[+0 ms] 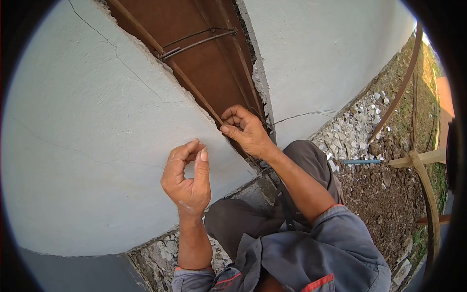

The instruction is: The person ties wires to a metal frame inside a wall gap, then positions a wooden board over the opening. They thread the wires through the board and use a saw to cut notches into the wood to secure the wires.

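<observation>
The left hand (188,179) is raised in front of the white wall (97,146), its fingers bent toward the upright thumb; whether the tips meet or pinch something thin cannot be told. Ahead and to the right of it, the right hand (249,134) is at the lower part of the gap in the wall, fingers curled and thumb beside them, the tips right at the near rod (192,86); whether they are closed on it cannot be made out. That rod slants up and away from the right hand along the broken edge of the gap. Beyond the hand, the far rod (239,53) runs along the other side, and a wire loop (200,45) crosses between the two in front of the brown board (204,63). Just to the right of the right hand, a thin wire (301,116) sticks out from the gap across the wall. Farther right lie broken rubble (350,131), dark soil (365,199) and a blue tube (361,161).
</observation>
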{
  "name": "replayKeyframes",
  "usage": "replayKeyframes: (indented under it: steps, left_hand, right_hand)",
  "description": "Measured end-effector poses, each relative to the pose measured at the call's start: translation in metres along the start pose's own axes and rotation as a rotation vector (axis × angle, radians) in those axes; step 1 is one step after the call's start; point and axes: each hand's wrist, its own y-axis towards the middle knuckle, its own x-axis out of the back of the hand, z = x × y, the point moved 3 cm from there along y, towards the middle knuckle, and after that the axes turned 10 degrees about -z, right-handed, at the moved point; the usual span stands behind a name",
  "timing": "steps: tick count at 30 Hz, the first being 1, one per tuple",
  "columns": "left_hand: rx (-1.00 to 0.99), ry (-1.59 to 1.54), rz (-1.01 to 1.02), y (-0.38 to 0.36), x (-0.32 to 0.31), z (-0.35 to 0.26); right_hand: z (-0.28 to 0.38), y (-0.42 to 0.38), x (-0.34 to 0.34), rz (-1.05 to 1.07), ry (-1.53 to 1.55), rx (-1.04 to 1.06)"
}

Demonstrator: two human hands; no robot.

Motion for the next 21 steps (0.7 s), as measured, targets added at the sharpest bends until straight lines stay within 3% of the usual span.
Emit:
replayKeyframes:
  steps: [2, 4, 5, 7, 11, 16, 19, 21]
  left_hand:
    - [-0.002, 0.003, 0.000, 0.000, 0.001, 0.000]
    - [-0.003, 0.001, -0.001, 0.000, 0.000, 0.000]
    - [-0.011, 0.004, -0.004, -0.001, 0.000, 0.000]
    - [-0.022, 0.002, -0.005, -0.001, -0.002, 0.000]
    - [-0.026, 0.004, -0.022, -0.005, -0.005, 0.000]
    - [0.003, 0.016, 0.001, -0.010, -0.001, 0.003]
    - [0.027, 0.006, 0.002, -0.011, 0.000, 0.004]
    - [0.019, 0.015, 0.006, -0.012, 0.001, 0.005]
  right_hand:
    - [-0.002, -0.006, -0.001, -0.020, -0.084, 0.029]
    - [-0.003, -0.014, 0.000, -0.185, -0.223, 0.254]
    - [-0.005, -0.017, 0.001, -0.186, -0.225, 0.256]
    - [0.003, -0.026, 0.000, -0.243, -0.554, 0.672]
    - [0.003, -0.029, 0.002, -0.265, -0.676, 0.699]
    - [-0.002, -0.021, 0.009, -0.219, -0.362, 0.347]
    - [0.001, -0.015, 0.006, -0.145, -0.247, 0.264]
    - [0.015, -0.016, 0.003, -0.169, -0.340, 0.311]
